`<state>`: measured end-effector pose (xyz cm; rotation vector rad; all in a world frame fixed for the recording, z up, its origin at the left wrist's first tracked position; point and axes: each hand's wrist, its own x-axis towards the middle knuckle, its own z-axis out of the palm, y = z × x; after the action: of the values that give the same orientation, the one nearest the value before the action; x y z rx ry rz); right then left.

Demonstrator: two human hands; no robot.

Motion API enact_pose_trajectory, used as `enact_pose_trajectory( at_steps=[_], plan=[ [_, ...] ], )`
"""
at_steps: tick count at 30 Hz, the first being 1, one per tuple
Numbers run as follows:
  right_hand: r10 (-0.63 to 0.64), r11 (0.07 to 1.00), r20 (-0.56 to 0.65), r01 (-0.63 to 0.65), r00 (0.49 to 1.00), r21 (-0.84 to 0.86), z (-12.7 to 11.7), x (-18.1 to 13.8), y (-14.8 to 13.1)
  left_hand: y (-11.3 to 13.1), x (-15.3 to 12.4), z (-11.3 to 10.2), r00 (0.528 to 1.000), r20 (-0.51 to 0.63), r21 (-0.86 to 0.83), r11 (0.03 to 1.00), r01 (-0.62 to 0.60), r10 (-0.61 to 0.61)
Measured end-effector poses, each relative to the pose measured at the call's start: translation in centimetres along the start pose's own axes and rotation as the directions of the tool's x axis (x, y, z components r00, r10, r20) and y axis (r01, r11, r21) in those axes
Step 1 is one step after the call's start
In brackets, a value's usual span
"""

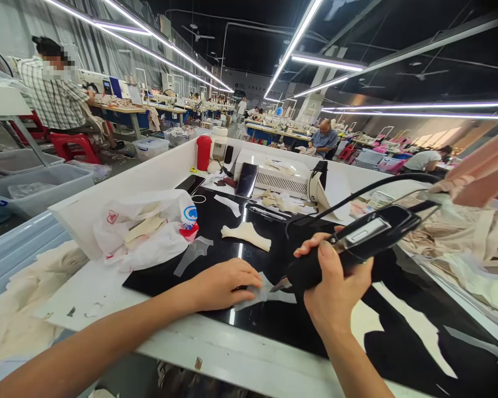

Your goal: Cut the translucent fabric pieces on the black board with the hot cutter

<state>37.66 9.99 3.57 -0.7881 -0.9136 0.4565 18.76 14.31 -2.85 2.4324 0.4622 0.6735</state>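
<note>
My right hand (pixel 330 282) is closed around a black corded hand tool (pixel 357 240) with a grey panel; its metal tip touches a thin whitish fabric piece (pixel 260 293) lying on the glossy black work surface (pixel 282 320). My left hand (pixel 224 283) rests on that fabric piece with fingers curled, pressing it down at its left end. A cream padded piece (pixel 245 234) lies a little farther back, and a translucent scrap (pixel 193 251) lies to the left.
A white plastic bag (pixel 145 229) with cream pieces sits at the left. Behind stand a red bottle (pixel 203 152), a dark tablet (pixel 246 179) and a white machine (pixel 282 177). Cream fabric (pixel 460 243) is heaped at the right. Other people work at tables in the background.
</note>
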Motion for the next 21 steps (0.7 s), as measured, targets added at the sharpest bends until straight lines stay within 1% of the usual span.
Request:
enact_pose_trajectory(
  at_steps=[3, 6, 21],
  plan=[
    [0.008, 1.000, 0.044, -0.008, 0.999, -0.001, 0.6, -0.7, 0.4, 0.0, 0.1, -0.1, 0.999, 0.032, 0.003, 1.000, -0.023, 0.023],
    [0.010, 1.000, 0.062, -0.009, 0.998, -0.017, 0.7, -1.0, 0.6, 0.0, 0.1, -0.2, 0.998, 0.045, -0.006, 0.999, -0.034, 0.034],
    [0.046, 0.999, 0.034, -0.047, 0.998, 0.016, -0.5, -1.8, -0.5, 0.3, 0.3, -0.7, 0.994, 0.105, 0.000, 0.999, -0.034, 0.034]
  ],
)
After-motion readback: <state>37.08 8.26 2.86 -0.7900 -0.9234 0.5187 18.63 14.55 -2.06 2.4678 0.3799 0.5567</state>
